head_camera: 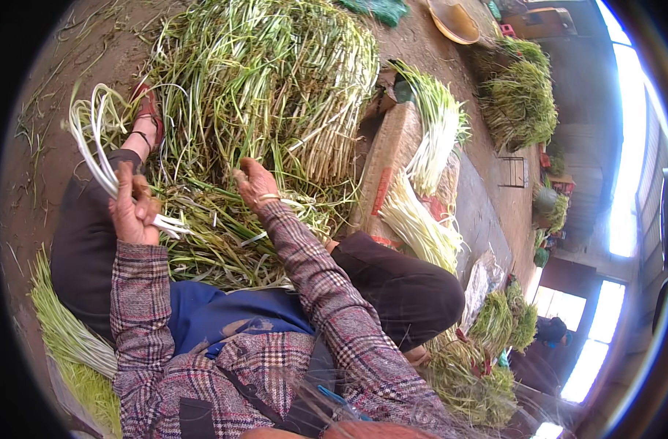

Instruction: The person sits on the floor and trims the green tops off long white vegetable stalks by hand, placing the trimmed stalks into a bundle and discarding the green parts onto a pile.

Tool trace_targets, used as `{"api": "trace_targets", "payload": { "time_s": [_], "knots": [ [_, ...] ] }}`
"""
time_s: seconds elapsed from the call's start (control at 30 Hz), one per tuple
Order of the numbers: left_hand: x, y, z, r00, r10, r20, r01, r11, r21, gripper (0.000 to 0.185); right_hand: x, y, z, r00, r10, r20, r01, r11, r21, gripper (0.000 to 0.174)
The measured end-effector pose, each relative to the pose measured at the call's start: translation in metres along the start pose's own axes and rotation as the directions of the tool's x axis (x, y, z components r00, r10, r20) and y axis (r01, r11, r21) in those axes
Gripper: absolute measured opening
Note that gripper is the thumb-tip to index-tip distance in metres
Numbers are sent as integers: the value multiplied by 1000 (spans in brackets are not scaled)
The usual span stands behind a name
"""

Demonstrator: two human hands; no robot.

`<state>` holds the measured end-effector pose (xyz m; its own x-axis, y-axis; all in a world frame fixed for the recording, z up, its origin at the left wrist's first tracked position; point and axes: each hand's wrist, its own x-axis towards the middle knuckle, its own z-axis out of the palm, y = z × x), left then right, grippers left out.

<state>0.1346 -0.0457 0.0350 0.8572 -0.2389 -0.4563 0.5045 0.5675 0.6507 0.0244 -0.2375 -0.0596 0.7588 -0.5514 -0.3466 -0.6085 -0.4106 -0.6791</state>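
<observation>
My left hand is closed around a small bunch of long, pale stalks. Their leafy ends arch over at the far left, and the white ends stick out on the other side of the fist. Over the near edge of a big heap of untrimmed green stalks is my right hand, its fingers partly curled. Whether any stalk is pinched in it cannot be told. Loose leaves and peelings lie between my legs, below both hands.
To the right, cleaned white-stemmed bunches rest on a covered, block-like support. More stalks lie by my left leg. Tied bundles and a wide basin stand farther off. A person is in the background.
</observation>
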Motion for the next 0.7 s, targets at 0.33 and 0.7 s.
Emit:
{"api": "trace_targets", "payload": {
  "time_s": [0.33, 0.7],
  "knots": [
    [12, -48, -15, 893, -443, 76, 448, 889, -92, 18, -30, -22, 54, 761, -118, 638, 142, 990, 13, 43],
    [3, -46, -13, 880, -471, -59, 475, 874, 107, 15, 51, -23, 17, 946, 2, -323, -75, 974, -214, 52]
  ]
}}
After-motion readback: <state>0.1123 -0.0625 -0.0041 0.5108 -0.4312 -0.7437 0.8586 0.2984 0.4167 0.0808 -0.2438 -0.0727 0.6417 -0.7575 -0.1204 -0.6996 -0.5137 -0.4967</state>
